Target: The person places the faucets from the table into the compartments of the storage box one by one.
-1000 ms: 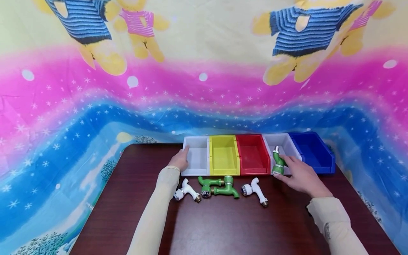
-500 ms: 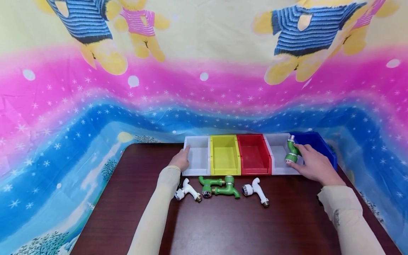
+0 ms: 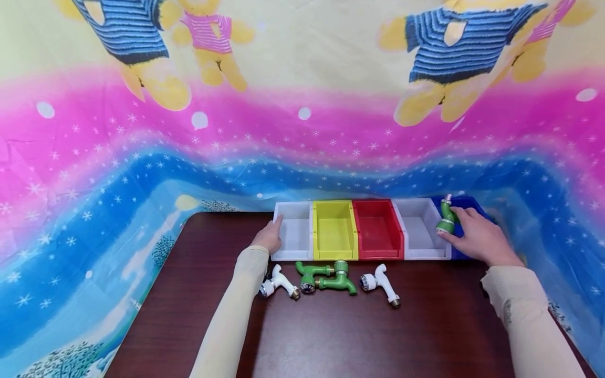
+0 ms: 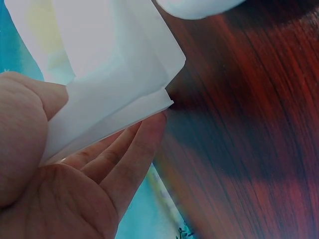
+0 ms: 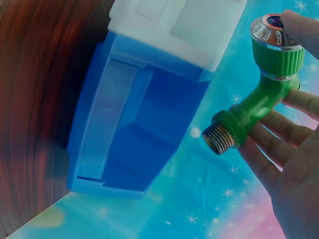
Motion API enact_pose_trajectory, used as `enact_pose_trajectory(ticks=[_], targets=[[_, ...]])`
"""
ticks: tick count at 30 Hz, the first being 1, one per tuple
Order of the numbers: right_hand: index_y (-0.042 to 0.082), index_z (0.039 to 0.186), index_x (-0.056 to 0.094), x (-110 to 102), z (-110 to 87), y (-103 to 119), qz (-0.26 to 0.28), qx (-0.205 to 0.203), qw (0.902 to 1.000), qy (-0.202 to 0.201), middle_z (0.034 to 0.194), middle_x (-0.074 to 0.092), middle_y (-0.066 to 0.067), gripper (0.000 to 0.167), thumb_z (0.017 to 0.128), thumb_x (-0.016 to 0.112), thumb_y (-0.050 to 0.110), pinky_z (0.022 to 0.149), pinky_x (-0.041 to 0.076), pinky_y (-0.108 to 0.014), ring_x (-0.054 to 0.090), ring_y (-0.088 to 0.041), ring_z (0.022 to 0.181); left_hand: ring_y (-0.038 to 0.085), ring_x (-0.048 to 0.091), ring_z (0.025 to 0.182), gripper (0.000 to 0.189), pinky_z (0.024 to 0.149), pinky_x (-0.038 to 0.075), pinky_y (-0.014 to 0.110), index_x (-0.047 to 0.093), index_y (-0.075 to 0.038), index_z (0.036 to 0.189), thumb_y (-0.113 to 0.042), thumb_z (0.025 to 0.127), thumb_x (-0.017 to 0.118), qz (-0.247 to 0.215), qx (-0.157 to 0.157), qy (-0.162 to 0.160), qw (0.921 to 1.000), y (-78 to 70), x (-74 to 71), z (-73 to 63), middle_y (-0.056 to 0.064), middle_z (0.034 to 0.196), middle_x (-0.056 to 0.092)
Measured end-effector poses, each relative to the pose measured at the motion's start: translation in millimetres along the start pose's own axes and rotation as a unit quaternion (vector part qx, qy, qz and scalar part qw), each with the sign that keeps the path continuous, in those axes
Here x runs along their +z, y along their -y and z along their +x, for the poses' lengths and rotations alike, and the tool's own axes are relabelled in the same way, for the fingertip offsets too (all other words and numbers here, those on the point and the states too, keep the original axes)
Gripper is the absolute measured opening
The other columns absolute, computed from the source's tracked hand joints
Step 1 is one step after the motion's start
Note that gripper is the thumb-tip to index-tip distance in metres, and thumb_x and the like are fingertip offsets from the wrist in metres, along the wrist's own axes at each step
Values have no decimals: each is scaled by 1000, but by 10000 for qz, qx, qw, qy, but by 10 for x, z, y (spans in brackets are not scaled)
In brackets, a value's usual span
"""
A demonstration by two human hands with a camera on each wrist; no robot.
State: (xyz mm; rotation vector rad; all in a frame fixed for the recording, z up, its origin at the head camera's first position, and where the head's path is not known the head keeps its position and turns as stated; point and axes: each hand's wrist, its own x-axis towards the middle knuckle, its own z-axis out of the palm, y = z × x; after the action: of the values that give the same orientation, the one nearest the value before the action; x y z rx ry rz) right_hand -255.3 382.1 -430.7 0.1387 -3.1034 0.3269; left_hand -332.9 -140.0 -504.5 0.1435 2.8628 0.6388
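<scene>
White taps (image 3: pixel 388 287) and green taps (image 3: pixel 336 283) lay before the bins (image 3: pixel 381 254). The left hand (image 3: pixel 267 238) pinched the wall of a white bin (image 3: pixel 296 231); near the blue bin (image 5: pixel 144 119), a raised green tap (image 3: pixel 446 215) sat between the right hand's (image 3: pixel 483 239) pinching thumb and fingers.

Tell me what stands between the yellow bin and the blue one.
The head view shows two bins there: red beside the yellow bin, then white beside the blue bin.

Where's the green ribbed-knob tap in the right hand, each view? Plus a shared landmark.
Head: green ribbed-knob tap right of centre, in the right hand.
Left wrist: not in it.
Right wrist: tap upper right, threaded end towards lower left.
Shared landmark: dark red-brown wood-grain tabletop, all three.
</scene>
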Motion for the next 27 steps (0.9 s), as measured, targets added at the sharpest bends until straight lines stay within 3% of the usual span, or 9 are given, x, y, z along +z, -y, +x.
enact_pose_trajectory(ticks=[8,20,27], targets=[[-10,157,24,-2,83,-146,-75,112,9999,-48,143,35,-44,102,96,60,64,95,40,-82,38,-67,125,38,48,143,70,117,43,50,20,-13,167,-2,105,48,16,53,-41,10000,1,-1,-42,23,166,33],[-13,156,24,-24,172,-339,-12,159,9998,-143,133,39,-43,97,101,54,61,86,45,-79,46,-62,116,36,46,146,70,118,43,50,20,-16,168,-3,105,48,-51,51,-77,9999,10,-11,-31,20,166,33],[-14,156,22,5,205,-444,33,196,9996,-185,134,37,-45,98,102,50,62,86,44,-80,44,-64,118,36,49,143,71,116,44,50,20,-17,168,-3,104,49,-64,2,-72,10000,16,5,-4,19,167,33]])
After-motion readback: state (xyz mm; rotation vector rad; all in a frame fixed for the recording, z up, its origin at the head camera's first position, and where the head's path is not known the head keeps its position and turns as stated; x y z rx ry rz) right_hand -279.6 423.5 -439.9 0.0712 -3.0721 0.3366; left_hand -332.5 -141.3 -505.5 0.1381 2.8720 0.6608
